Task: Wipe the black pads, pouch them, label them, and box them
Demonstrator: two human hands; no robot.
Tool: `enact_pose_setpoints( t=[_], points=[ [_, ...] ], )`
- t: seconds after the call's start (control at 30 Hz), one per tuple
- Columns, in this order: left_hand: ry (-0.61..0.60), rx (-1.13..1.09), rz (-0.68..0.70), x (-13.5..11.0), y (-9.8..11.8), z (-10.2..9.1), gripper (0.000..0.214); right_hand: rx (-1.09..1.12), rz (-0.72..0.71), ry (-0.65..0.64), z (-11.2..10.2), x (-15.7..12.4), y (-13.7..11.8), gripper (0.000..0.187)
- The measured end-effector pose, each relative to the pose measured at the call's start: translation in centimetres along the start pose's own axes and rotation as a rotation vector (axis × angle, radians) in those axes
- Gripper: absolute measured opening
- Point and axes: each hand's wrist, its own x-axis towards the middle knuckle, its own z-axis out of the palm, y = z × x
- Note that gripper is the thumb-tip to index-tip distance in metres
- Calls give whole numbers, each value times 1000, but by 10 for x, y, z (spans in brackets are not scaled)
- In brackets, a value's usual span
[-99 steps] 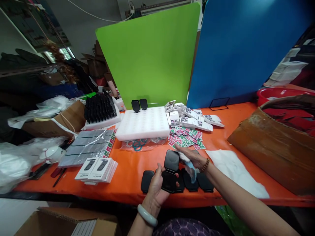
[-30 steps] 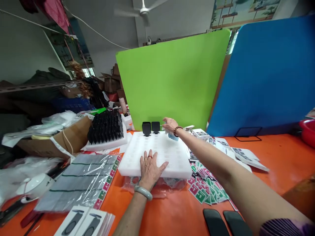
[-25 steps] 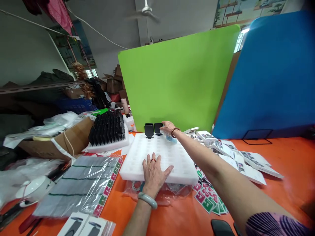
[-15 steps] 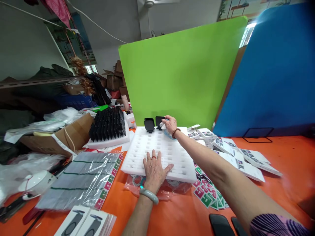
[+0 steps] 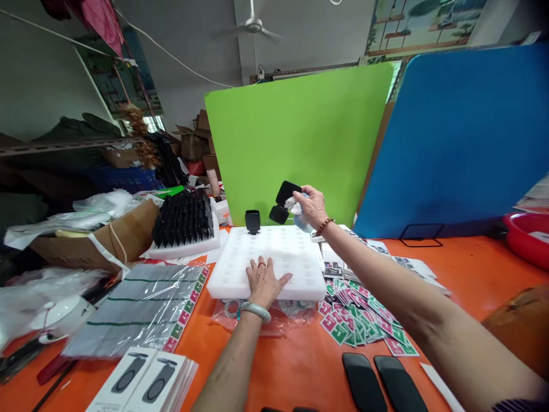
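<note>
My left hand (image 5: 262,281) rests with fingers spread on the front of a white foam tray (image 5: 231,269) with rows of slots. Above the tray's back right corner, my right hand (image 5: 314,207) grips a black folding stand (image 5: 288,193) whose two flat panels hang at an angle. A crumpled white and pale blue cloth (image 5: 295,207) is bunched in the same hand, against the stand. One other black stand (image 5: 253,220) is upright in a slot at the tray's back left.
Left of the tray, another foam tray holds rows of black pieces (image 5: 186,220). Nearby lie a plastic-wrapped grey stack (image 5: 141,303) and white boxes (image 5: 141,377). On the right are scattered green and pink cards (image 5: 360,315) and black flat pieces (image 5: 364,380). A green panel (image 5: 295,137) stands behind.
My right hand has lifted the black stand up out of the tray's back row, with the cloth. My left hand stays flat on the tray. The view has shifted.
</note>
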Motion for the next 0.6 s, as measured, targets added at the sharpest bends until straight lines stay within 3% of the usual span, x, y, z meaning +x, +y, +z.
enact_pose_setpoints(
  t=[0.1,0.2,0.23,0.3,0.37,0.4,0.5,0.6],
  points=[
    [20,-237,-26,-9,12,-8,41,122,123,-115,-19,-36,-12,13],
    [26,-348,-63,-42,27,-16,28,177,255,-245,-36,-92,-4,22],
    [-15,-427,-106,-57,31,-17,35,205,314,-293,-39,-112,2,25],
    [-217,-735,-271,-89,39,-19,51,259,441,-370,-43,-149,16,30],
    [-406,-1076,-469,-120,42,-18,49,260,513,-381,-45,-178,31,30],
    [-438,-1192,-555,-134,42,-17,44,245,525,-362,-45,-190,36,30],
    [-343,-1277,-705,-163,38,-12,35,148,418,-210,-44,-221,43,29],
    [-267,-1288,-741,-180,35,-8,36,-37,106,-54,-37,-265,35,29]
  ],
)
